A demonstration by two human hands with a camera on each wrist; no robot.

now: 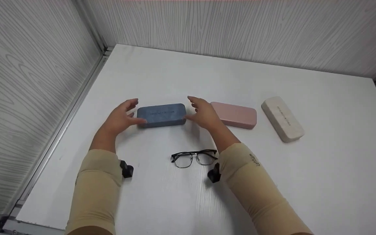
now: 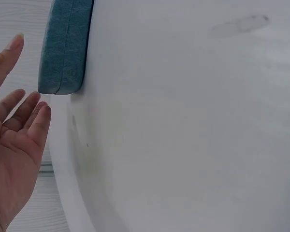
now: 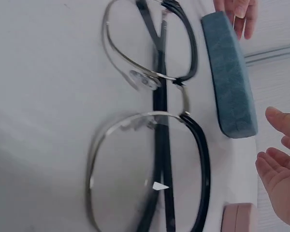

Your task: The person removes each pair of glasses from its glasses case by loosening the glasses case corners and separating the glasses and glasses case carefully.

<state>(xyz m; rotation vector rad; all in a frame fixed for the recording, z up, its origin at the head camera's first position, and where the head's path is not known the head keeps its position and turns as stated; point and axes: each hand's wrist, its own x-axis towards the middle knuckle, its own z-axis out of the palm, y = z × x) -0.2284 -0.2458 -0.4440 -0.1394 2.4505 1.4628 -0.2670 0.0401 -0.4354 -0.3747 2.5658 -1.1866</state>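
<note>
A blue glasses case [image 1: 162, 115] lies closed on the white table, small lettering on its lid. My left hand [image 1: 121, 117] is at its left end, fingers spread and thumb overlapping the front corner in the head view. At the right end is my right hand [image 1: 205, 112], its thumb tip close to the case's corner. Both wrist views show relaxed fingers with nothing between them, in the left wrist view beside the end of the case [image 2: 65, 53]. Nearer me lies a pair of black-and-metal glasses [image 1: 194, 158], large in the right wrist view with its temples folded.
A pink glasses case [image 1: 235, 115] lies just right of my right hand, partly behind it. Farther right, a cream glasses case [image 1: 282, 119] is set at a slant. Wood-grained panels [image 1: 207, 26] stand behind the table [image 1: 331, 156] and along its left side.
</note>
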